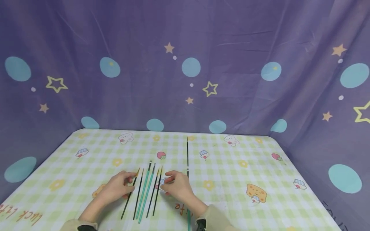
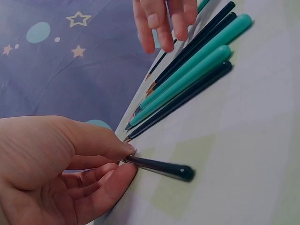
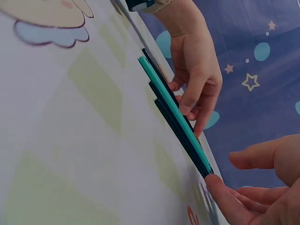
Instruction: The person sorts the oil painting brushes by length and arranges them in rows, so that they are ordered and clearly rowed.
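My left hand point(image 1: 117, 187) pinches the leftmost black paintbrush point(image 1: 126, 204) between thumb and fingers; in the left wrist view its dark handle end point(image 2: 178, 171) sticks out past the fingertips. Beside it lie another black paintbrush point(image 1: 137, 196), two teal paintbrushes point(image 1: 142, 198) and two more black ones, all side by side with bristles toward the far edge. At the right end of this row is my right hand point(image 1: 177, 186), thumb and fingers apart. Its fingertips come right beside the rightmost black paintbrush point(image 1: 157, 196), and nothing shows between them in the right wrist view.
Farther back, a separate black paintbrush point(image 1: 187, 152) lies pointing away. In line with it is a teal-handled paintbrush point(image 1: 189, 219), partly hidden under my right forearm. A green checked cloth point(image 1: 219, 205) covers the table, and a purple curtain point(image 1: 237, 96) hangs behind.
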{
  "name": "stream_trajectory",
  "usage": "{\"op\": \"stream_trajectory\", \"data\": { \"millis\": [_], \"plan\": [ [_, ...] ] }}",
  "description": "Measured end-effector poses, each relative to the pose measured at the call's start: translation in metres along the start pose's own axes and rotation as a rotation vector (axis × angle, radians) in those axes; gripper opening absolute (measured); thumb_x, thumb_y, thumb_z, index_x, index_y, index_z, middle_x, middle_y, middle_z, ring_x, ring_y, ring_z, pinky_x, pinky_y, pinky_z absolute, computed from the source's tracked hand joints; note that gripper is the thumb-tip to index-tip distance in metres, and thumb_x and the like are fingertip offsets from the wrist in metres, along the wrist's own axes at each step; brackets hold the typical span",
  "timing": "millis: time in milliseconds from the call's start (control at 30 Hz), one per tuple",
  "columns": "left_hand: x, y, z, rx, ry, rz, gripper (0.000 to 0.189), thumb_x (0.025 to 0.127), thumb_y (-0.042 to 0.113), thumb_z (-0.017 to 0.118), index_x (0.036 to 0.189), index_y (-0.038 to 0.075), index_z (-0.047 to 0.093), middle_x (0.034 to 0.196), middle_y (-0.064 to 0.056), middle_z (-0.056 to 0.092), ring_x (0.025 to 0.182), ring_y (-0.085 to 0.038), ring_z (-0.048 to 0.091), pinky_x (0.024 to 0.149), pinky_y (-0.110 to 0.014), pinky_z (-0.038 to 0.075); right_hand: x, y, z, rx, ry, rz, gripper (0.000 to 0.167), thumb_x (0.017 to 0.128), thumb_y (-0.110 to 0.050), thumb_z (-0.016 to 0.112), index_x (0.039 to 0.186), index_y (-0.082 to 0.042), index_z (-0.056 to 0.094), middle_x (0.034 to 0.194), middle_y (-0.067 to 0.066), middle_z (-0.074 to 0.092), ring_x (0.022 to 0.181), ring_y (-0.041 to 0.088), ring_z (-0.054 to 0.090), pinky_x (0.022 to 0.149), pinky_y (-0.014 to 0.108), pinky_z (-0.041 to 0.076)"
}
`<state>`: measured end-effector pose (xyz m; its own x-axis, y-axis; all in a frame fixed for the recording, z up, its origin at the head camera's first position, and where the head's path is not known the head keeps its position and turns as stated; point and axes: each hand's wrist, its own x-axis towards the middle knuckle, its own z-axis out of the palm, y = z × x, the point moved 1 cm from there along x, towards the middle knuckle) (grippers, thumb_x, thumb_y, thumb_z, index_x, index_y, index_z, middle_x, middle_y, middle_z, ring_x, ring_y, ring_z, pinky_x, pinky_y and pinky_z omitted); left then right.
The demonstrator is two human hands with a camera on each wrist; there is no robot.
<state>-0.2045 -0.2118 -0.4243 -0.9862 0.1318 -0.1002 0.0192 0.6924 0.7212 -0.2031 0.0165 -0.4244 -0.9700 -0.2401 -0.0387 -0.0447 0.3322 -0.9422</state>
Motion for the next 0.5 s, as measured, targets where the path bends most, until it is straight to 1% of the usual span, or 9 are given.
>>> {"op": "stream_trajectory", "data": {
  "millis": [133, 267, 367, 500],
  "plan": [
    [0.0, 0.0, 0.0, 0.011, 0.011, -0.003, 0.05, 0.077, 0.003, 0.066, 0.124, -0.003, 0.052, 0.086, -0.005, 0.047, 0.053, -0.015, 0.048, 0.045, -0.026, 0.049, 0.003, -0.001, 0.011, -0.015, -0.01, 0.015, 0.047, 0.073, -0.012, 0.074, 0.115, 0.001, 0.058, 0.082, 0.002, 0.061, 0.054, 0.013, 0.062, 0.046, 0.023, 0.053],
    [-0.001, 0.001, -0.001, 0.012, 0.01, 0.009, 0.05, 0.076, 0.004, 0.066, 0.124, -0.003, 0.052, 0.085, -0.005, 0.048, 0.049, -0.016, 0.049, 0.045, -0.025, 0.049, 0.004, -0.004, 0.02, -0.028, -0.002, 0.048, 0.043, 0.071, -0.012, 0.075, 0.111, -0.002, 0.059, 0.079, 0.001, 0.059, 0.05, 0.014, 0.06, 0.045, 0.023, 0.051],
    [-0.001, 0.0, -0.001, 0.003, 0.006, 0.028, 0.05, 0.077, 0.004, 0.067, 0.124, -0.005, 0.052, 0.085, -0.006, 0.048, 0.049, -0.016, 0.049, 0.046, -0.025, 0.049, 0.005, -0.005, 0.025, -0.062, 0.017, 0.064, 0.042, 0.07, -0.011, 0.077, 0.108, -0.004, 0.06, 0.076, 0.0, 0.056, 0.048, 0.013, 0.058, 0.043, 0.023, 0.05],
    [-0.002, -0.002, 0.0, -0.004, 0.002, 0.038, 0.05, 0.077, 0.006, 0.066, 0.123, -0.006, 0.051, 0.086, -0.005, 0.047, 0.051, -0.015, 0.048, 0.045, -0.026, 0.05, 0.007, -0.006, 0.031, -0.137, 0.048, 0.053, 0.043, 0.069, -0.009, 0.077, 0.107, -0.004, 0.059, 0.073, -0.001, 0.054, 0.044, 0.011, 0.055, 0.043, 0.022, 0.047]
  ]
}}
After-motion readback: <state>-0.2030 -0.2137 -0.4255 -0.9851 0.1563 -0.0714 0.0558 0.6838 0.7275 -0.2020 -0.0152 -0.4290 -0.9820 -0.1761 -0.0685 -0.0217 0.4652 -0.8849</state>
